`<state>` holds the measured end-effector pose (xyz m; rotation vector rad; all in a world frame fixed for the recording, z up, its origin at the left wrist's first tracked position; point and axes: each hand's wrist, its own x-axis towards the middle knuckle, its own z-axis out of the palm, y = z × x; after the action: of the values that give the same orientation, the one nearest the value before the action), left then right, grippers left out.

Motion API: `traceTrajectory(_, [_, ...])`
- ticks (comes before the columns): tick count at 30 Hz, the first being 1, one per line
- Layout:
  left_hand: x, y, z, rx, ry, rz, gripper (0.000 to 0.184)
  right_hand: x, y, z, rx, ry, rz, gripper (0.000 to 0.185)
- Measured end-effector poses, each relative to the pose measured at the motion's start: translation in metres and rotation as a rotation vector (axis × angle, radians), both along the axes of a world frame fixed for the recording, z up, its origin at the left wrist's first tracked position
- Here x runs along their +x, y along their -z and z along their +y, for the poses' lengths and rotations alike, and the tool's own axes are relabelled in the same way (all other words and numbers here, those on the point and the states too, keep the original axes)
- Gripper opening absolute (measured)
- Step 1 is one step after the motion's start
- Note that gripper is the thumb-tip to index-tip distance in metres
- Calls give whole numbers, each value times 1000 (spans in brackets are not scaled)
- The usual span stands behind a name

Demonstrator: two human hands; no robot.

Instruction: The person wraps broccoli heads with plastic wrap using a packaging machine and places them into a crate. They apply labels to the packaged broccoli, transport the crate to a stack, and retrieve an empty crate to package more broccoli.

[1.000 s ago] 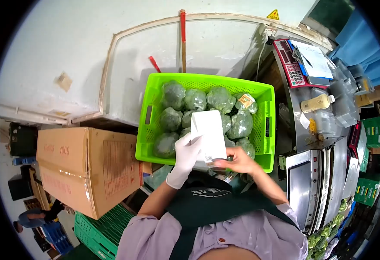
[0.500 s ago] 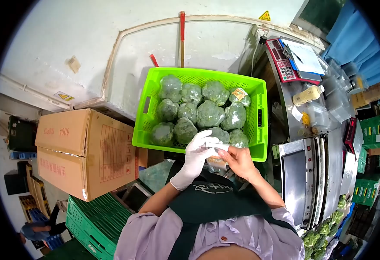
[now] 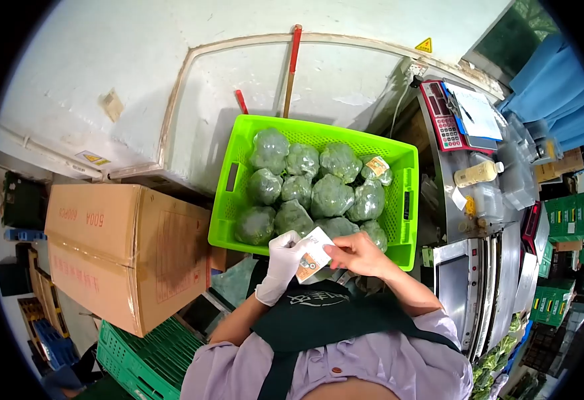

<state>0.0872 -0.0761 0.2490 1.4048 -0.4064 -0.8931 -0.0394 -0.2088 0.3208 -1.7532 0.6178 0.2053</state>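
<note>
My left hand (image 3: 281, 265), in a white glove, is closed on the left edge of a white and orange printed label (image 3: 313, 257). My bare right hand (image 3: 360, 255) pinches the label's right side between thumb and fingers. Both hands are in front of my dark green apron, at the near rim of a bright green crate (image 3: 222, 220). Several heads of broccoli in clear film (image 3: 332, 195) fill that crate. One wrapped head at the back right carries a similar label (image 3: 376, 166). Something below the label, near the apron, is partly hidden.
A large cardboard box (image 3: 92, 247) stands left of the crate, with a green slatted crate (image 3: 148, 357) below it. To the right are a red scale (image 3: 440, 120), a clipboard (image 3: 473, 110), a bottle (image 3: 478, 174) and a steel machine (image 3: 455, 280). A red-topped pole (image 3: 294, 60) leans on the wall.
The label has turned so that its printed face shows between my hands. My hands have moved slightly down and left relative to the crate. The camera view has shifted a little.
</note>
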Motion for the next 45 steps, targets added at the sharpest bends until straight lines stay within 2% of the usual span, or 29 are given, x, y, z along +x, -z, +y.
traceTrajectory(2, [17,0,2,80,75,10,23,19,2,-9,-59,19,-43,27])
traceTrajectory(4, [29,-14,-1,89,244,-83,16,39,13,-44,113,256,-100,28])
traceTrajectory(5, [38,-11,3,137,339,-47,25,48,26,-74,42,352,-98,26])
traceTrajectory(8, [59,-5,10,205,354,9,27,73,74,-170,-242,710,-134,25])
traceTrajectory(10, [75,8,19,274,331,87,28,90,108,-200,-320,772,-85,29])
traceTrajectory(12, [87,-2,22,291,277,217,28,95,159,-220,-411,641,261,45])
traceTrajectory(14, [97,-3,26,308,266,226,28,96,182,-211,-866,525,562,52])
traceTrajectory(17, [107,-4,23,315,250,228,28,104,144,-199,-922,508,615,55])
traceTrajectory(18, [108,-5,23,317,247,229,28,105,153,-199,-921,507,617,55])
traceTrajectory(20, [109,-2,18,324,263,232,28,107,184,-200,-1179,625,156,59])
traceTrajectory(21, [109,-2,16,330,279,233,28,113,195,-194,-1156,602,102,62])
traceTrajectory(22, [106,-1,13,331,281,232,28,118,226,-190,-1182,500,238,64])
traceTrajectory(24, [101,-2,6,324,336,206,28,127,260,-170,-1157,577,325,75])
traceTrajectory(25, [98,-6,2,325,378,113,27,134,250,-172,-1161,584,322,75])
traceTrajectory(26, [95,-7,-1,324,382,113,27,137,238,-177,-1033,540,410,76])
traceTrajectory(27, [93,-7,-3,349,444,-2,27,134,224,-175,-899,497,498,78])
traceTrajectory(28, [92,-7,-5,368,501,-124,27,128,213,-174,-901,505,498,78])
traceTrajectory(30, [83,-3,-5,312,450,-150,29,120,190,-171,-812,458,335,81])
traceTrajectory(31, [79,-6,-6,272,407,-101,30,111,178,-161,-796,481,108,83])
traceTrajectory(33, [72,-5,-6,236,354,-51,31,91,124,-126,-250,225,-20,78])
traceTrajectory(34, [70,0,-7,266,387,-100,33,79,99,-101,180,156,-116,75])
traceTrajectory(36, [63,-2,-11,302,417,-154,35,66,75,-66,360,-12,-23,43])
traceTrajectory(38, [54,-10,-16,69,279,-531,37,59,57,-36,299,130,-49,24])
traceTrajectory(39, [56,-2,-16,67,333,-369,38,57,54,-26,46,99,-88,24])
traceTrajectory(40, [51,3,-16,-16,255,45,26,57,50,-19,-206,67,-129,24])
traceTrajectory(41, [51,8,-13,61,202,-43,20,59,45,-13,-379,74,-176,24])
traceTrajectory(42, [52,14,-12,138,149,-130,14,61,45,-13,-377,64,-180,24])
traceTrajectory(44, [57,23,-6,345,46,59,11,67,47,-20,-516,92,-195,21])
traceTrajectory(45, [62,31,0,374,73,39,17,74,44,-26,-382,73,-192,19])
